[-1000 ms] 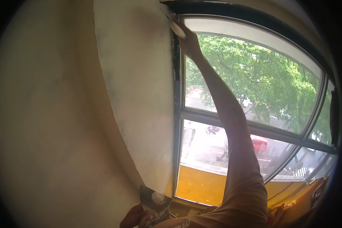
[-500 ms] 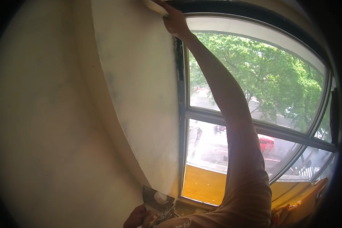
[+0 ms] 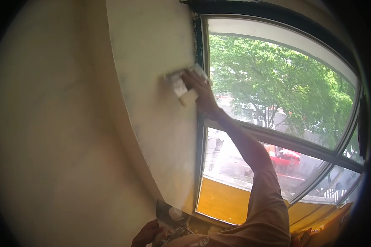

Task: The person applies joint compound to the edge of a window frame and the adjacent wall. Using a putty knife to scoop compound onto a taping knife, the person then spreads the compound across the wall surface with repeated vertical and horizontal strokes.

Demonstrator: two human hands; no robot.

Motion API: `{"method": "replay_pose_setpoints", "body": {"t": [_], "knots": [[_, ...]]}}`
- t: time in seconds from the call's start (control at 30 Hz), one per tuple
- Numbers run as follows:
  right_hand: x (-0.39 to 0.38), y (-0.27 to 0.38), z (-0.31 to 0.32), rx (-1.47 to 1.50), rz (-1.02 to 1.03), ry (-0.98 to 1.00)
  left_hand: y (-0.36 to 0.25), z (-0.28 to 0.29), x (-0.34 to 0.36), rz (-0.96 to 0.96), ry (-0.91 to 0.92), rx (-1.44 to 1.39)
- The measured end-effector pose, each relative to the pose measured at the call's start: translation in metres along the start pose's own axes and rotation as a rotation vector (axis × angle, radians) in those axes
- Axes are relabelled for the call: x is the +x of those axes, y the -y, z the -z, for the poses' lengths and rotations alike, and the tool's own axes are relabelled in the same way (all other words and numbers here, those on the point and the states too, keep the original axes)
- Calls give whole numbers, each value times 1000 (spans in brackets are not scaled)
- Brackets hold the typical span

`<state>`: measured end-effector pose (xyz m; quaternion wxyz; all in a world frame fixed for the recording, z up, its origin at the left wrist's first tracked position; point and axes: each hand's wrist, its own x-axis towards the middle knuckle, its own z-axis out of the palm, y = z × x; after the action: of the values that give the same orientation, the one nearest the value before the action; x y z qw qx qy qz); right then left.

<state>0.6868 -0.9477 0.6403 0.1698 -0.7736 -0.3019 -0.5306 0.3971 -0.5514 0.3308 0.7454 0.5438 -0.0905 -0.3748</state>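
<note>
My right hand (image 3: 201, 88) is raised beside the window frame, fingers closed round a wide putty knife (image 3: 179, 87) with a pale handle. Its blade lies at the cream strip of wall (image 3: 152, 103) next to the frame; motion blurs it, so its exact contact is unclear. Low in the view, my left hand (image 3: 146, 234) grips a broad metal plate (image 3: 165, 210). A white lump of putty (image 3: 175, 213) sits on that plate, with more smears lower down. My right sleeve partly covers the plate's lower end.
A dark window frame (image 3: 200, 164) with chipped paint borders the wall strip on the right. Left of the strip, a wall corner (image 3: 127, 119) runs down to a broad cream wall (image 3: 49, 136). Through the glass show trees, a street and an orange panel (image 3: 222, 201).
My right hand has come down along the wall strip with the putty knife, from the top of the window to about mid-pane. My left hand and the plate have hardly moved.
</note>
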Motion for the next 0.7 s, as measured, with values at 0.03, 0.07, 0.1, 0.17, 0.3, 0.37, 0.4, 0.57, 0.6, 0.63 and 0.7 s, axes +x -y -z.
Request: {"method": "replay_pose_setpoints", "body": {"t": [0.03,0.07,0.1,0.17,0.3,0.37,0.4,0.57,0.6,0.63,0.7], "knots": [[17,-4,8,42,23,-64,2,0,-1,-29,12,-10],[45,-7,13,-62,52,-156,2,-3,-1,-24,7,-11],[79,-1,22,-39,84,-200,1,-9,-2,-80,-14,-10],[153,-1,40,-65,171,-298,3,-10,-4,-129,-27,-5],[235,11,37,69,356,-294,3,-6,-4,-157,-58,4],[230,29,30,25,224,-305,7,-14,-10,-166,-80,-25],[214,33,29,35,196,-232,9,-12,-13,-149,-97,-23],[62,81,-26,-188,91,-126,27,2,-23,-122,-54,-50],[11,73,-48,-122,59,-29,19,-10,-20,-130,-138,-61],[-30,89,-57,-164,54,43,19,-19,-26,-163,-219,-70],[-112,106,-73,-55,62,126,29,-9,-31,-158,-221,-26]]}}
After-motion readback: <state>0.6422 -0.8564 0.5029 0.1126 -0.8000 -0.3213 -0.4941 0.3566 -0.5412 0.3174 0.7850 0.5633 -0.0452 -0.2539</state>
